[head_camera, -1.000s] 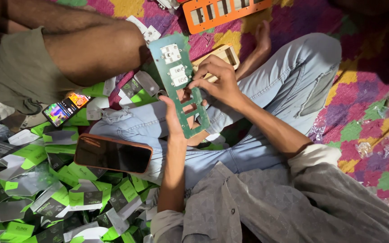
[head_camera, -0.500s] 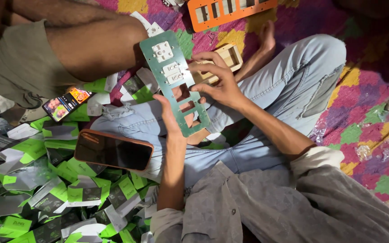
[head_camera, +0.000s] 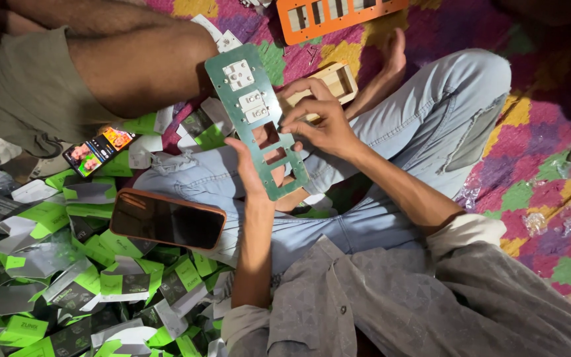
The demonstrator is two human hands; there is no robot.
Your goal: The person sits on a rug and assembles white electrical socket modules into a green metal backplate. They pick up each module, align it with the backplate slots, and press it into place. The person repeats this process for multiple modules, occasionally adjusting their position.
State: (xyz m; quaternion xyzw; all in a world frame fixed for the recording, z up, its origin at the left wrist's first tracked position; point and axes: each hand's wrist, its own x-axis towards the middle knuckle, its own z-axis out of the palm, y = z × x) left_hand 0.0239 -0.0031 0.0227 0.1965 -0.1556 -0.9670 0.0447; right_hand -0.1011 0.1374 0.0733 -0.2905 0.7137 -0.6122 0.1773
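our left hand [head_camera: 254,173] grips the green plate [head_camera: 257,119]; right hand [head_camera: 322,122] pinches its edge, the empty wooden box [head_camera: 328,86] just beyond.

Both hands [head_camera: 285,152] on green switch plate [head_camera: 257,119]

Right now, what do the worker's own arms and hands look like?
Both hands are bare, no gloves or rings visible. The left hand and right hand extend from grey patterned shirt sleeves rolled up near the elbows, showing paler cuff lining.

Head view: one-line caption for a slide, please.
Left hand holds a green switch plate while right hand works at its cutouts, phone resting on knee.
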